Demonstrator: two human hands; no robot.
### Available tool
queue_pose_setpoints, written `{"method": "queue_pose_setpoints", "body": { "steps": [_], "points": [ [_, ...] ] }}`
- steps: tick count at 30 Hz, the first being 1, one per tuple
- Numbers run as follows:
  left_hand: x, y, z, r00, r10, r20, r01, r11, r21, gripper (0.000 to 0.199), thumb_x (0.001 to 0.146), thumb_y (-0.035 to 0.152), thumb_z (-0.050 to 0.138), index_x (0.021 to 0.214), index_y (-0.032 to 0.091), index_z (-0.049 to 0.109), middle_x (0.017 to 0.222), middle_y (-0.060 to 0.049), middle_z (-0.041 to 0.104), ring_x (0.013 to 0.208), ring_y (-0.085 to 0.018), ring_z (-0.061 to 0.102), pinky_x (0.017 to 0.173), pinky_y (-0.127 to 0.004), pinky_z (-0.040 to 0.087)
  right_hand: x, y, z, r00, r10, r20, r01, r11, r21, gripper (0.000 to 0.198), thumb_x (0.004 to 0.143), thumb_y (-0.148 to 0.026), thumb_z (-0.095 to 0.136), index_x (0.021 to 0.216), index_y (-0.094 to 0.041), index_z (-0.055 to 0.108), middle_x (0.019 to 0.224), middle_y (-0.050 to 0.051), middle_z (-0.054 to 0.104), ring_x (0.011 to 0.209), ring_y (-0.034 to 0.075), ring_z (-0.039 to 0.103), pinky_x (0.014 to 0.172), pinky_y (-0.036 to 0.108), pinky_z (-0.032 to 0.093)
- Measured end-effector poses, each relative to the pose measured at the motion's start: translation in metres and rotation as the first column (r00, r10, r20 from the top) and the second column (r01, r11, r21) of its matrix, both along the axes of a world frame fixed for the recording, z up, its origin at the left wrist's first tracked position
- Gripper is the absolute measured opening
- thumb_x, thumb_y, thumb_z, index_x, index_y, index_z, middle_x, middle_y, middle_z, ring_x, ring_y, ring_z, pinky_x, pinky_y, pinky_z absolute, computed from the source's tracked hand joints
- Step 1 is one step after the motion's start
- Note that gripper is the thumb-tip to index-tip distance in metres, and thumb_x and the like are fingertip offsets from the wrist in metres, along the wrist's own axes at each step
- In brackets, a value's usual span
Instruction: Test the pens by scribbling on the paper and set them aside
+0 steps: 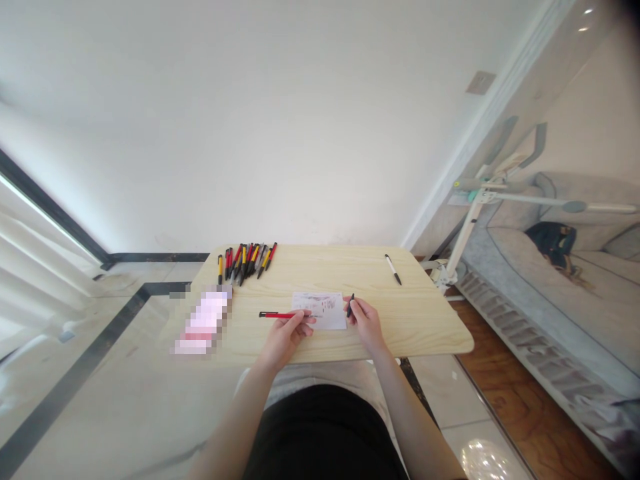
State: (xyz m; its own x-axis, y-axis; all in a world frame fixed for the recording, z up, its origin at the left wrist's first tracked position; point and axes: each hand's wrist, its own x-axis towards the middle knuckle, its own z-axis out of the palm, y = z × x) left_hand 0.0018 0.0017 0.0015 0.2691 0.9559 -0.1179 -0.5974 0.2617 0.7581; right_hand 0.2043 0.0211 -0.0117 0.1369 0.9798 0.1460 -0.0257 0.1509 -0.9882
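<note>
Between the fingers of my left hand [290, 332] is a red pen [280, 315], its black clip end pointing left; the other end is hidden by the fingers. My right hand [367, 321] pinches a short black pen part [351, 306] at the right edge of the paper. A white sheet of paper [330, 322] with dark and red scribbles lies on the table under and between the two hands.
On the light wooden table [425, 327], a pile of red, yellow and black pens [245, 260] lies at the back left. A white and black pen [393, 269] lies at the back right. A blurred pinkish object [205, 320] is at the left edge. A wall [310, 133] stands behind.
</note>
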Motion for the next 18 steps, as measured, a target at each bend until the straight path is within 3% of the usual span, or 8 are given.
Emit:
{"method": "queue_pose_setpoints", "body": {
  "steps": [18],
  "points": [
    [-0.0002, -0.0006, 0.0019, 1.0, -0.001, -0.01, 0.001, 1.0, 0.003, 0.024, 0.075, 0.028, 0.058, 0.089, 0.009, 0.062, 0.077, -0.009, 0.065, 0.055, -0.009, 0.056, 0.059, -0.023, 0.043, -0.0017, -0.0036, 0.0073, 1.0, 0.001, 0.029, 0.0, 1.0, -0.014, 0.03, 0.073, -0.03, 0.054, 0.099, -0.016, 0.061, 0.077, 0.003, 0.058, 0.054, 0.009, 0.048, 0.051, 0.023, 0.041]
  ]
}}
